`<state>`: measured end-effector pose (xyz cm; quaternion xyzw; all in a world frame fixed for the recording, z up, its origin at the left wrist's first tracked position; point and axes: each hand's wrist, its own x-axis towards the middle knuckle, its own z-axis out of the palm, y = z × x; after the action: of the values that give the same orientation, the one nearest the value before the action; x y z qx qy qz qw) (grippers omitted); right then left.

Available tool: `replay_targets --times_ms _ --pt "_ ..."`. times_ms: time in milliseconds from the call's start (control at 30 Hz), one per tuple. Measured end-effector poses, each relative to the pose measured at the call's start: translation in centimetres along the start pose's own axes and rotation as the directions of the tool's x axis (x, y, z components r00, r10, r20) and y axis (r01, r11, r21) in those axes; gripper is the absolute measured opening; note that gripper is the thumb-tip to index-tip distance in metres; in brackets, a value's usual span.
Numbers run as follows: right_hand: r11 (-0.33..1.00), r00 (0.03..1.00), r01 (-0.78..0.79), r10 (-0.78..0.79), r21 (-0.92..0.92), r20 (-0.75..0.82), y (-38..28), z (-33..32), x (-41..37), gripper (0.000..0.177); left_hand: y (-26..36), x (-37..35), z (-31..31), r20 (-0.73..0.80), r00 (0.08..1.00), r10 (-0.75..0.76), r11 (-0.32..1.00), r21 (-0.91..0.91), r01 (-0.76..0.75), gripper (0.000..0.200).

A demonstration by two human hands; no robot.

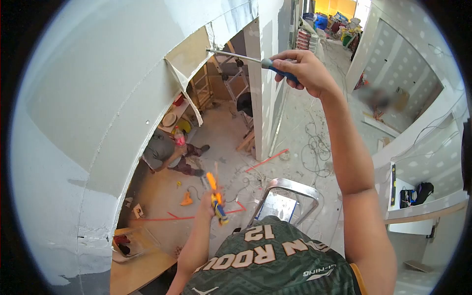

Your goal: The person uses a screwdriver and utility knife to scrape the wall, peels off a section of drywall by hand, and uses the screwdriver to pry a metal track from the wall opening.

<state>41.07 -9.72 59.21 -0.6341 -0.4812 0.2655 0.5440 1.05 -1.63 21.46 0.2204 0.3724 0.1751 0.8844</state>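
My right hand (306, 73) is closed around the blue-grey handle of a screwdriver (241, 56). The shaft points left, and its tip touches the lower edge of the curved plasterboard (189, 51) near a bare, paper-stripped patch. Below that patch, a torn strip of board paper (184, 81) hangs down. Lower in view, my left hand (210, 204) is closed on an orange, yellow and blue hand tool (217, 200). Motion blurs this tool, so its exact kind cannot be made out; it is held away from the wall.
Below me stands a metal stepladder (290, 184). Under the arch a person (169, 152) sits holding a red-labelled bottle (180, 136). An orange power tool (186, 199) and loose cables (317, 147) lie on the floor. Another ladder (236, 81) stands behind the opening.
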Motion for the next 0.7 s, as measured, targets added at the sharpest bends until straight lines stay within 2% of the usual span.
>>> replay_targets --times_ms 33,67,100,167,200,233,267,300,333,367,433,467,500,567,633,700 --pt "0.968 0.986 0.162 -0.169 -0.19 -0.016 -0.1 0.0 0.1 0.024 2.1 0.5 4.0 0.059 0.998 0.014 1.0 -0.016 -0.013 0.037" --pt "0.968 0.985 0.165 -0.173 -0.191 -0.023 -0.3 0.1 -0.2 0.024 3.8 1.0 7.7 0.111 0.993 0.035 0.999 -0.04 -0.031 0.038" --pt "0.898 0.947 0.277 -0.315 -0.341 -0.059 -0.4 0.5 -0.7 0.025 5.3 1.5 11.2 0.163 0.985 0.056 0.997 -0.066 -0.046 0.039" --pt "0.659 0.814 0.421 -0.577 -0.623 -0.061 -0.6 1.3 -2.1 0.028 8.0 2.3 17.2 0.304 0.952 0.023 0.992 -0.125 0.016 0.034" --pt "0.723 0.812 0.405 -0.566 -0.559 -0.143 -0.4 1.8 -2.4 0.026 9.1 2.1 20.3 0.356 0.934 0.019 0.99 -0.137 0.032 0.033" --pt "0.722 0.81 0.4 -0.566 -0.565 -0.15 0.5 1.8 -2.1 0.026 9.9 1.8 23.1 0.407 0.913 0.013 0.988 -0.148 0.052 0.032" --pt "0.877 0.842 0.44 -0.478 -0.192 -0.252 1.7 1.6 -1.3 0.025 10.5 1.6 25.1 0.416 0.909 0.009 0.988 -0.142 0.055 0.032" --pt "0.876 0.881 0.433 -0.362 0.213 -0.304 2.1 1.4 -0.9 0.026 11.0 1.4 26.9 0.472 0.881 0.035 0.985 -0.167 0.05 0.03" --pt "0.772 0.865 0.435 -0.215 0.463 -0.454 1.0 2.6 -1.2 0.035 11.4 1.3 28.2 0.524 0.849 0.068 0.979 -0.198 0.043 0.029" --pt "0.773 0.864 0.439 -0.225 0.458 -0.45 0.6 2.8 -1.4 0.035 11.8 1.3 29.2 0.53 0.844 0.076 0.978 -0.203 0.039 0.029" --pt "0.822 0.89 0.226 0.044 0.523 -0.454 0.0 3.3 -1.6 0.048 12.6 1.1 30.4 0.502 0.854 0.138 0.964 -0.264 0.0 0.029" --pt "0.918 0.89 0.154 0.031 0.366 -0.454 -0.3 2.5 -1.8 0.06 13.1 0.9 30.9 0.481 0.863 0.153 0.959 -0.285 -0.011 0.02" --pt "0.918 0.894 0.162 0.019 0.363 -0.449 -0.6 1.7 -1.9 0.06 13.8 1.3 31.0 0.484 0.859 0.166 0.957 -0.29 -0.021 0.02" --pt "0.98 0.904 -0.129 0.178 0.15 -0.389 -0.8 0.4 -1.9 0.063 15.1 2.0 31.2 0.47 0.842 0.264 0.932 -0.348 -0.098 0.012" --pt "0.985 0.894 -0.137 0.17 0.107 -0.414 -0.1 0.3 -1.6 0.062 16.2 1.8 31.9 0.479 0.836 0.268 0.921 -0.381 -0.077 0.011" --pt "0.989 0.886 -0.015 0.08 0.144 -0.458 1.1 1.1 -1.7 0.061 16.9 1.6 32.4 0.463 0.832 0.307 0.881 -0.469 -0.063 0.012"
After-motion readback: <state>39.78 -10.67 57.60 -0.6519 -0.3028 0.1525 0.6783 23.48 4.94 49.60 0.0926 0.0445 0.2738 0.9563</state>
